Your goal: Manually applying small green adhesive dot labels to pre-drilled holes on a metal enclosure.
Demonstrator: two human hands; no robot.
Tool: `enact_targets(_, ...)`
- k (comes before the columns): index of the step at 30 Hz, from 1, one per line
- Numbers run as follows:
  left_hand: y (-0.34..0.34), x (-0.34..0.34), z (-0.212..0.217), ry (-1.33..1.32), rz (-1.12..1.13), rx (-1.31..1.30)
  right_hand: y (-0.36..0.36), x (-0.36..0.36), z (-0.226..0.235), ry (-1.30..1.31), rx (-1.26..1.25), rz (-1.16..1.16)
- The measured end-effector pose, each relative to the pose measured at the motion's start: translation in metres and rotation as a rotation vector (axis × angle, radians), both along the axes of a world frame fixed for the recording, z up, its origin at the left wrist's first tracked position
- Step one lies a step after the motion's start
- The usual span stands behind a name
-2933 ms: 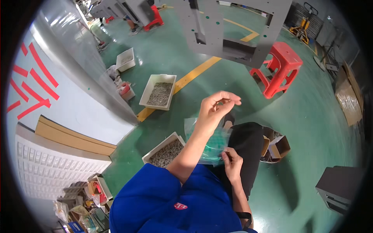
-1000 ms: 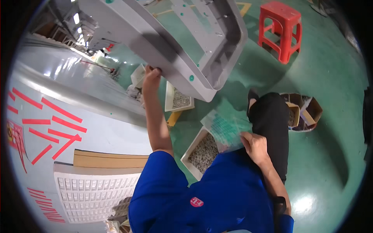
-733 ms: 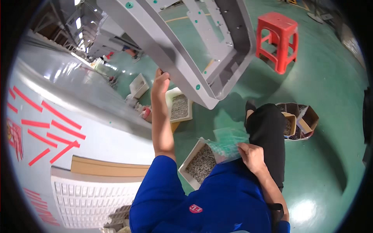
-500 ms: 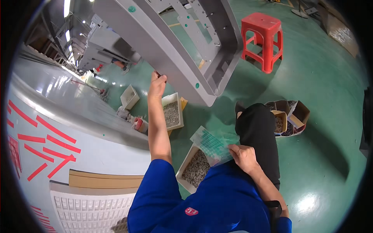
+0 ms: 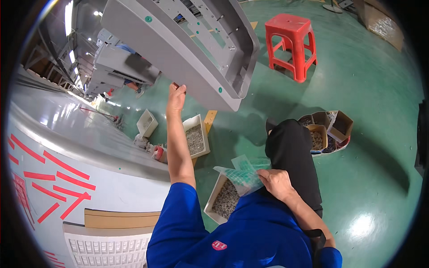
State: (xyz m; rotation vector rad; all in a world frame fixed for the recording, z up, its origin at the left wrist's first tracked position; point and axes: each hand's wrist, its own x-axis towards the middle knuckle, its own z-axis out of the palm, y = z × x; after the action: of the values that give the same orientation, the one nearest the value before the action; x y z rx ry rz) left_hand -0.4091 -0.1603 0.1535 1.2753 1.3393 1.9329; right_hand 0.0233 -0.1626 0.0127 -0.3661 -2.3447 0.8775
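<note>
A large grey metal frame (image 5: 178,58) with a deep rim, inner strips and green round stickers rises tilted in front of me. My left hand (image 5: 176,98) is closed at its lower left edge, arm stretched forward; a small dark brown bit shows at the fingertips. Above my lap, my right hand (image 5: 277,182) pinches thin clear plastic sheets (image 5: 243,174) covered with rows of green marks. These sheets curl upward and partly cover a white bin (image 5: 209,210) of small metal parts below.
On the green floor stand a red plastic stool (image 5: 288,22), a second white bin (image 5: 206,138) of small parts, an empty-looking white bin (image 5: 146,123) and a round tub with cardboard boxes (image 5: 342,125). To my left, a white table (image 5: 129,183) bears red tape strips (image 5: 65,163).
The grey frame and my left hand have shifted slightly left and up in view. The sheets in my right hand have moved a little and bent, their left part folding upward.
</note>
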Motion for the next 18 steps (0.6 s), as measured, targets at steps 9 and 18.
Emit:
enact_targets(9, -0.004, -0.002, 0.001, -0.003, -0.028, -0.006, 0.000, -0.001, 0.003, -0.008, -0.002, 0.015)
enact_targets(18, 0.031, 0.028, 0.003, 0.020, -0.118, -0.104, -0.002, -0.003, -0.002, 0.014, 0.020, 0.029)
